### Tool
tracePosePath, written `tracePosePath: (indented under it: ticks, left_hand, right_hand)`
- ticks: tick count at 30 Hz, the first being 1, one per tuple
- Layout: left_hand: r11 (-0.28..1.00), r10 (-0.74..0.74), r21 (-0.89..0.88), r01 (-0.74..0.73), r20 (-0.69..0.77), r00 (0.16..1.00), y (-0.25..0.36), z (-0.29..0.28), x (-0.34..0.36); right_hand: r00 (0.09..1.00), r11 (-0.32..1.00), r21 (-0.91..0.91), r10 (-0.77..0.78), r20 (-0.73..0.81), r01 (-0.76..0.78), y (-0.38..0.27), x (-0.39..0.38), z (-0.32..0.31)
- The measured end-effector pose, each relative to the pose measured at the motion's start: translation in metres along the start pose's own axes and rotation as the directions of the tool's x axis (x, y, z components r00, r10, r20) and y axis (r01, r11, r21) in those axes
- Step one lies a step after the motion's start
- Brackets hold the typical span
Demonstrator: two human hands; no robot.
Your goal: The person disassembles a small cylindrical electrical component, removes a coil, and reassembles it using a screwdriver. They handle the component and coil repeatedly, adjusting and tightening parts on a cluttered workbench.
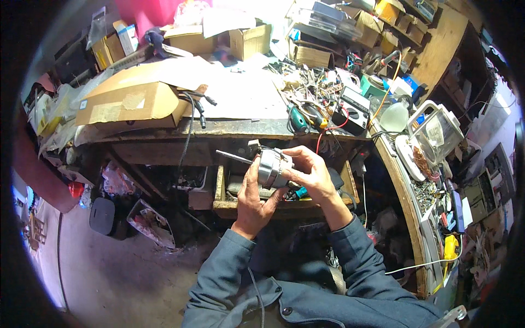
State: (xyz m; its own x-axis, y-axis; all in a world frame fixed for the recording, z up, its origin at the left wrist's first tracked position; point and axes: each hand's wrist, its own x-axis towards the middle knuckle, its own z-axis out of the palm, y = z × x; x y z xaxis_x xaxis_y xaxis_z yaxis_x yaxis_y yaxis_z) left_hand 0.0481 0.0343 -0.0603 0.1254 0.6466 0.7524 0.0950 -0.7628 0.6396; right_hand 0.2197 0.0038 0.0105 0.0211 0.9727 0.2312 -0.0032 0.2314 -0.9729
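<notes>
Between both hands I hold a small electric motor (269, 170), a round silvery-grey body with a long thin metal shaft (234, 157) that points to the left. My left hand (255, 198) cups it from the left and below, fingers wrapped on its side. Fingers and thumb of my right hand (309, 172) grip its right end. A small pale block (254, 144) sticks up at its top edge. The motor is held above an open wooden drawer (262, 210) that contains tools and parts, some hidden behind my hands.
A cluttered workbench (240, 129) runs beyond my hands, with a cardboard box (131, 101), a black cable (191, 117), a black-and-white meter (353, 109), pliers (314, 115) and heaps of small tools. Its right wing holds a clear jug (437, 134). A bin (102, 217) stands on the floor at left.
</notes>
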Motion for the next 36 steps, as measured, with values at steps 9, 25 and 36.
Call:
tracePosePath:
  ticks: [9,25,36]
  left_hand:
    - [0.999,0.041,0.031,-0.040,-0.026,0.999,0.001,0.002,0.001]
    - [0.995,-0.081,0.066,0.079,0.020,0.997,0.005,0.002,0.004]
    - [0.979,-0.099,0.193,0.073,0.131,0.986,0.017,-0.005,0.021]
  right_hand:
    - [1.000,0.999,-0.046,0.014,0.011,-0.013,-0.009,-0.001,0.003]
    - [0.991,0.968,0.214,0.119,0.057,-0.128,0.015,0.007,0.007]
    - [0.967,0.892,0.389,0.166,0.194,-0.231,0.035,0.016,-0.009]
